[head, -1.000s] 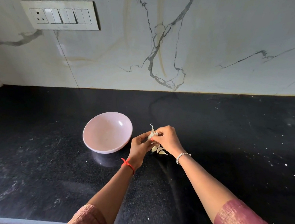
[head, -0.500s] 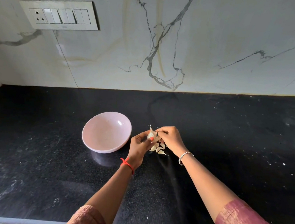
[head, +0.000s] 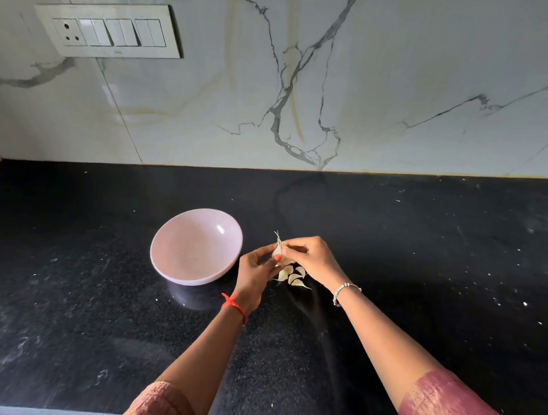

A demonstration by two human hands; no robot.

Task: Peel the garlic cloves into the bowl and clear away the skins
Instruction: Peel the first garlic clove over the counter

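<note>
A pale pink bowl (head: 169, 265) stands on the black counter, and nothing shows inside it. Just right of the bowl, my left hand (head: 252, 272) pinches a garlic clove (head: 277, 249) with a wispy dry tip pointing up. My right hand (head: 314, 259) pinches the same clove from the right, fingers curled at its skin. Below the hands, several loose garlic cloves (head: 293, 277) lie in a small heap on the counter, partly hidden by my fingers.
The black speckled counter (head: 431, 261) runs wide on both sides and meets a white marble wall (head: 350, 78) behind. A switch panel (head: 109, 30) is on the wall at upper left. The counter's front edge is near my sleeves.
Both hands stay on the clove; they have dipped slightly toward the heap and back, and the right fingers have shifted along the skin. The bowl has not moved.
</note>
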